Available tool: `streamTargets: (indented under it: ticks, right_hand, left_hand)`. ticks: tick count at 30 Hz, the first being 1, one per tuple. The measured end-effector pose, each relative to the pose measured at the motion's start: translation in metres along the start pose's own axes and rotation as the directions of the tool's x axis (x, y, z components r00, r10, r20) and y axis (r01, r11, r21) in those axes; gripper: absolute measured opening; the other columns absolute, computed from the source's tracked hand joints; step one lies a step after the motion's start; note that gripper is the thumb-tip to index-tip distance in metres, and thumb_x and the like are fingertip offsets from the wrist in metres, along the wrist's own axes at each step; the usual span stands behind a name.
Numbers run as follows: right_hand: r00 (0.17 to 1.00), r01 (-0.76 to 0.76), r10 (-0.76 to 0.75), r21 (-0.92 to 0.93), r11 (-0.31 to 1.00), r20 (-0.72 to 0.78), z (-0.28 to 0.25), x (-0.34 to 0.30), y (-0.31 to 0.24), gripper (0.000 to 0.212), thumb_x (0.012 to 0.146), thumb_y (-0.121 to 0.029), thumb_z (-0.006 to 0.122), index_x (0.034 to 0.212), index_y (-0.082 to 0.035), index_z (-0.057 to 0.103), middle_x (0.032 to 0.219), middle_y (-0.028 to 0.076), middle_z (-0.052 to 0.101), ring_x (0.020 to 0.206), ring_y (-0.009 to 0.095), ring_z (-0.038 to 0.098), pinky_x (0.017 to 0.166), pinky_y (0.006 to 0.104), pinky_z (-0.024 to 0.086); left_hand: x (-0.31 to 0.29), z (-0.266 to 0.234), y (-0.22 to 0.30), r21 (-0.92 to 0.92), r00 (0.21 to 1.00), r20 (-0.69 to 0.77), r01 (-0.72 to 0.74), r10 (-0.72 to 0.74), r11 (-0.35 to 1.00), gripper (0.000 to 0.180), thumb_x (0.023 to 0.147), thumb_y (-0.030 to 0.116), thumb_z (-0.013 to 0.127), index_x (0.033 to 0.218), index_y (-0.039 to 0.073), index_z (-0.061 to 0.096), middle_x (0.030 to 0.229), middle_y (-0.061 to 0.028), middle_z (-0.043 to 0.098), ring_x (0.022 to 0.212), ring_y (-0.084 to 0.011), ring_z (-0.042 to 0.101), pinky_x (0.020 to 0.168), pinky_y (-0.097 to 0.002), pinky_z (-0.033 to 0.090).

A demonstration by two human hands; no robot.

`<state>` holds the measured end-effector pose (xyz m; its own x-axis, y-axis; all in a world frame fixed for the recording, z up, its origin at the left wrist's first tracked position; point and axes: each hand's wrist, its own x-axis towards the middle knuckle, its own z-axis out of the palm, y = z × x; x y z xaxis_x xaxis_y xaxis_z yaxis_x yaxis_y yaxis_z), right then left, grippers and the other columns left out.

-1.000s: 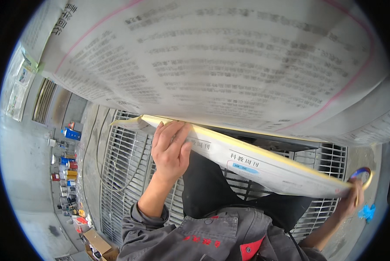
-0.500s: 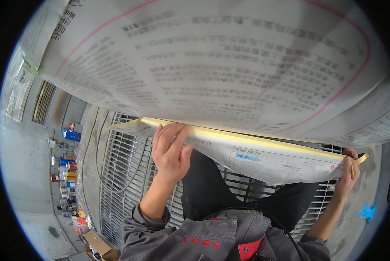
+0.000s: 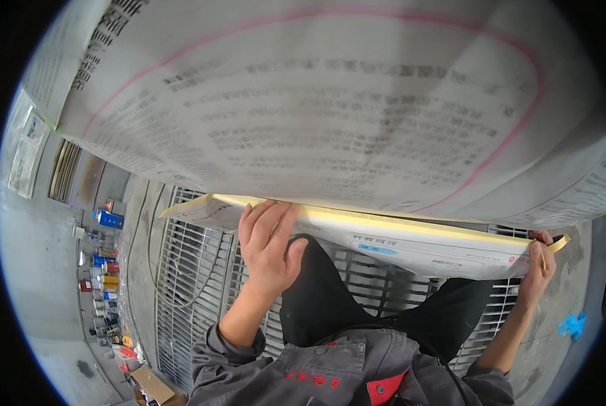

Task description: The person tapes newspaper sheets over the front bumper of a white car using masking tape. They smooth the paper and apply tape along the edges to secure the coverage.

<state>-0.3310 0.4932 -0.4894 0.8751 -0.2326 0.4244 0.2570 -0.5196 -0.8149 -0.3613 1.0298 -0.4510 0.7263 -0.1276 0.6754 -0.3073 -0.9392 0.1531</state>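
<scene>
- Twelve o'clock: printed sheet [image 3: 303, 115]
- Seven o'clock, near centre: left hand [image 3: 269, 250] touching yellow-edged paper [image 3: 418, 254]
- Past three: right hand [image 3: 537, 271] pinching its end
- Eight o'clock: cans [image 3: 109, 279]

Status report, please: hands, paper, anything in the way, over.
Left hand: fingers on yellow tape, thumb apart. Right hand: gripping right end of taped sheet. Lower edge sags between hands. Large printed paper fills upper view, hiding whatever's behind.
</scene>
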Motion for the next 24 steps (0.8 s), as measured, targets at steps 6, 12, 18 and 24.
streamTargets:
  ticks: [6, 12, 18, 24]
  right_hand:
    - [1.0, -0.021, 0.021, -0.013, 1.0, 0.016, 0.001, -0.001, 0.003, 0.031, 0.108, -0.019, 0.066, 0.095, 0.009, 0.068, 0.117, 0.012, 0.066, 0.115, 0.022, 0.055, 0.104, 0.0359, 0.039]
    - [0.995, 0.013, -0.012, -0.006, 1.0, 0.097, -0.005, 0.001, 0.01, 0.032, 0.108, -0.02, 0.065, 0.092, 0.008, 0.066, 0.114, 0.011, 0.063, 0.115, 0.022, 0.052, 0.104, 0.0369, 0.037]
    - [0.994, 0.039, -0.035, -0.039, 0.998, 0.099, -0.007, 0.0, 0.011, 0.032, 0.108, -0.019, 0.065, 0.091, 0.008, 0.065, 0.117, 0.011, 0.062, 0.115, 0.021, 0.052, 0.103, 0.0366, 0.038]
    - [1.0, 0.01, -0.009, -0.016, 1.0, 0.017, 0.004, 0.0, -0.002, 0.029, 0.107, -0.017, 0.067, 0.093, 0.008, 0.067, 0.11, 0.011, 0.063, 0.109, 0.021, 0.053, 0.098, 0.035, 0.04]
  left_hand:
    - [0.002, 0.002, 0.009, 0.01, 1.0, 0.007, -0.023, 0.023, 1.0, 0.047, 0.095, 0.035, 0.073, 0.127, 0.001, 0.077, 0.129, -0.0106, 0.072, 0.125, -0.0338, 0.063, 0.118, -0.0535, 0.04]
    - [0.003, 0.006, 0.014, -0.004, 1.0, 0.01, -0.027, 0.027, 1.0, 0.047, 0.098, 0.038, 0.07, 0.126, 0.001, 0.077, 0.126, -0.0107, 0.072, 0.122, -0.0331, 0.064, 0.118, -0.0525, 0.041]
    - [0.01, 0.007, 0.023, -0.03, 0.998, 0.017, -0.055, 0.055, 0.998, 0.046, 0.104, 0.038, 0.064, 0.125, -0.001, 0.077, 0.125, -0.0152, 0.069, 0.118, -0.0384, 0.063, 0.112, -0.0552, 0.043]
    - [0.007, 0.008, 0.025, -0.026, 0.998, 0.018, -0.056, 0.056, 0.998, 0.048, 0.105, 0.039, 0.063, 0.126, -0.002, 0.077, 0.124, -0.0155, 0.069, 0.118, -0.0382, 0.062, 0.112, -0.0548, 0.044]
